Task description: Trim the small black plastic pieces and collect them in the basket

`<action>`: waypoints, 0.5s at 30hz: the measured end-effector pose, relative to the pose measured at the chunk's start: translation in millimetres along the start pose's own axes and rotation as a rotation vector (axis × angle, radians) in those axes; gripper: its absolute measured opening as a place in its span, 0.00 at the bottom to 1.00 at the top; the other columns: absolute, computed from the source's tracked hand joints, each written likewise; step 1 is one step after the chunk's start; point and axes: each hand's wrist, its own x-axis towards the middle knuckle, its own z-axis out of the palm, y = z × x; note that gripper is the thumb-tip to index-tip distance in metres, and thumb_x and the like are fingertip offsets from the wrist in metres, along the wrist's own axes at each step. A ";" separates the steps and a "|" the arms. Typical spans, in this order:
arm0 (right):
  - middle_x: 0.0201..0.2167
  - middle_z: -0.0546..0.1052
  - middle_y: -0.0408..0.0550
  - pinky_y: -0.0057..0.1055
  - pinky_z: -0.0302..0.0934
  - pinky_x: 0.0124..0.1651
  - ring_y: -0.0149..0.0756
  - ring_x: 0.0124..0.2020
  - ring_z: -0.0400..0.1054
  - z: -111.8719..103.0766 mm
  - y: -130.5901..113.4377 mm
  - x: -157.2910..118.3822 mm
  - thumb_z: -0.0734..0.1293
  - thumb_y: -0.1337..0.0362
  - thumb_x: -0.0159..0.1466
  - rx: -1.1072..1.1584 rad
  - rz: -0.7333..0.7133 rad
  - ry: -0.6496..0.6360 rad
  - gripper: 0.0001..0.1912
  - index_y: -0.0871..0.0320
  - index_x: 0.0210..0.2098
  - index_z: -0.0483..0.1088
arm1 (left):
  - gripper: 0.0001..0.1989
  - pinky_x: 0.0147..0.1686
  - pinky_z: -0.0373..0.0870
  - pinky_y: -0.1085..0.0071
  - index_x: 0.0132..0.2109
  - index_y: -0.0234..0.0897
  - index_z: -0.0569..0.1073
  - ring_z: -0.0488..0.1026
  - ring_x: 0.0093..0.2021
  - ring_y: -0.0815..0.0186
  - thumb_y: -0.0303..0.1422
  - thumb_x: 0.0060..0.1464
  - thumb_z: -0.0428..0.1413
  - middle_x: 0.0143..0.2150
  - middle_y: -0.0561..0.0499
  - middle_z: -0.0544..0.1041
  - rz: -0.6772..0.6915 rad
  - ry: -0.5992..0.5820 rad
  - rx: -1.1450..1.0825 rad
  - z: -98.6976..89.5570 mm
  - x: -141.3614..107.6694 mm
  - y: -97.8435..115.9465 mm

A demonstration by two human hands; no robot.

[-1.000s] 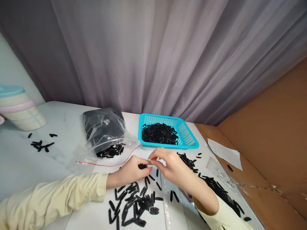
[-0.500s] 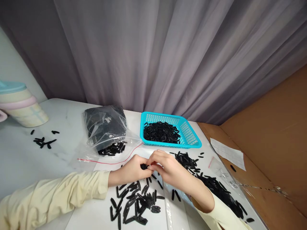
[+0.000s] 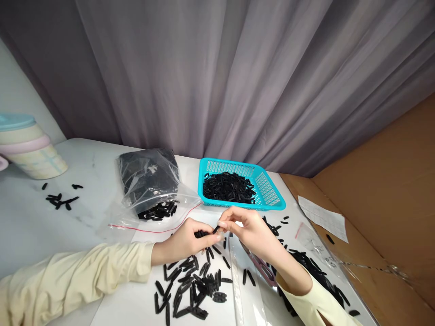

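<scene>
My left hand is curled around several small black oblong pieces, whose ends show between thumb and fingers. Close against it, my right hand pinches one black oblong piece between thumb and fingertips. Whether that piece is joined to those in the left hand I cannot tell. Both hands are just above the white table, in front of a turquoise basket that holds a heap of similar black pieces. Below the hands, a loose scatter of black pieces lies on a white sheet.
A clear zip bag of black pieces lies at the back left. More pieces are piled at the right, near a purplish tool partly under my right forearm. A cup stands far left; a paper slip lies far right.
My right hand has drawn slightly right and up from my left, and a black piece now shows in its pinch. The purplish tool by the right forearm has come into view.
</scene>
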 end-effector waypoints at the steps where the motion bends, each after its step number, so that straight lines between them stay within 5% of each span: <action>1: 0.25 0.74 0.44 0.31 0.61 0.35 0.34 0.29 0.68 -0.2 -0.6 -1.1 0.66 0.62 0.60 0.045 0.008 -0.009 0.09 0.59 0.26 0.68 | 0.20 0.19 0.51 0.76 0.18 0.34 0.60 0.53 0.18 0.75 0.36 0.55 0.52 0.15 0.60 0.56 0.020 0.008 0.018 -0.7 -0.1 0.1; 9: 0.21 0.70 0.40 0.27 0.60 0.30 0.28 0.23 0.66 0.0 -14.1 -11.1 0.70 0.53 0.56 0.409 0.105 -0.092 0.16 0.59 0.28 0.63 | 0.18 0.21 0.54 0.77 0.20 0.33 0.66 0.54 0.19 0.75 0.35 0.55 0.55 0.17 0.58 0.60 0.352 -0.082 0.171 -14.4 -1.3 4.2; 15: 0.19 0.70 0.38 0.25 0.60 0.28 0.27 0.22 0.64 -1.2 -23.5 -15.3 0.72 0.54 0.54 0.467 0.138 -0.079 0.18 0.59 0.32 0.63 | 0.18 0.20 0.53 0.77 0.19 0.34 0.63 0.54 0.19 0.75 0.33 0.55 0.55 0.17 0.58 0.59 0.359 -0.169 0.134 -23.2 -1.1 19.3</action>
